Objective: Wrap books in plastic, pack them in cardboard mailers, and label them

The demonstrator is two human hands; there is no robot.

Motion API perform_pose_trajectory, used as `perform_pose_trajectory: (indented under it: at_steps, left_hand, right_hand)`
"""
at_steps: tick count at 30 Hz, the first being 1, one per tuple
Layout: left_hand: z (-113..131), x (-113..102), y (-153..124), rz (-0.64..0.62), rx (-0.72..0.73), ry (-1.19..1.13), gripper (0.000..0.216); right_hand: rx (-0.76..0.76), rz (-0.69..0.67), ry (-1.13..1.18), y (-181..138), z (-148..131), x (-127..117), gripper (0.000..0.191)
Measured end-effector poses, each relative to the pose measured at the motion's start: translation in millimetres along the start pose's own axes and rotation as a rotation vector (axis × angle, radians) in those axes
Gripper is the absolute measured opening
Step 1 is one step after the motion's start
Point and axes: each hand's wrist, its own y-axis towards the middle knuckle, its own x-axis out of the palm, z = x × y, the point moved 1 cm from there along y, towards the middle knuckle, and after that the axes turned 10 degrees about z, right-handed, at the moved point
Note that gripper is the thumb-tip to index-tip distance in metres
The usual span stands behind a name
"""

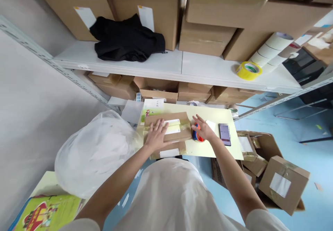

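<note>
A brown cardboard box point(185, 130) lies on the pale yellow table point(215, 111), with a white label and a strip of clear tape on top. My left hand point(156, 134) rests on its left part, fingers spread. Just right of the box is a blue and red tape dispenser point(197, 134). My right hand point(204, 128) is over it with fingers apart, partly hiding it; whether they touch I cannot tell. Nearer my body lies a second cardboard box point(182, 147) with a white label, partly covered by the first.
A phone point(224, 134) lies on the table's right. Behind, a shelf point(192, 64) holds cartons, black cloth point(127, 38) and a yellow tape roll point(249, 70). A large carton of boxes point(270, 144) stands right on the floor; a white plastic bag point(96, 151) bulges at left.
</note>
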Motion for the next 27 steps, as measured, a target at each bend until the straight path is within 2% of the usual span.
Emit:
perform_pose_trajectory:
  at_steps: [3, 4, 6, 9, 11, 13, 15, 20, 23, 27]
  left_hand:
    - [1, 3, 1, 0.003, -0.075, 0.058, 0.089]
    - [2, 3, 2, 0.002, -0.088, 0.073, 0.09]
    - [6, 2, 4, -0.006, -0.095, 0.096, 0.09]
    - [14, 3, 8, -0.015, -0.106, 0.122, 0.09]
    - [18, 4, 11, -0.018, -0.119, 0.139, 0.09]
    - [20, 6, 13, -0.033, -0.117, 0.152, 0.09]
    - [20, 8, 13, -0.064, -0.111, 0.155, 0.088]
    - [19, 11, 12, -0.082, -0.155, 0.149, 0.065]
    - [23, 14, 9, -0.062, -0.185, 0.144, 0.064]
    - [28, 17, 5, -0.032, -0.19, 0.128, 0.065]
  right_hand:
    - [0.102, 0.211, -0.037, -12, 34, -23, 0.048]
    - [0.159, 0.229, -0.073, -20, 44, -25, 0.044]
    - [0.259, 0.125, -0.163, -39, 56, -16, 0.036]
    - [0.329, -0.12, -0.241, -62, 58, 20, 0.028]
    - [0.353, -0.201, -0.274, -67, 54, 47, 0.037]
    - [0.392, -0.246, -0.304, -66, 51, 69, 0.052]
    - [0.439, -0.27, -0.31, -60, 52, 83, 0.06]
    - [0.495, -0.305, -0.265, -53, 63, 86, 0.048]
    - [0.498, -0.234, -0.191, -62, 73, 72, 0.044]
    - [0.51, 0.077, 0.206, -79, 87, 38, 0.029]
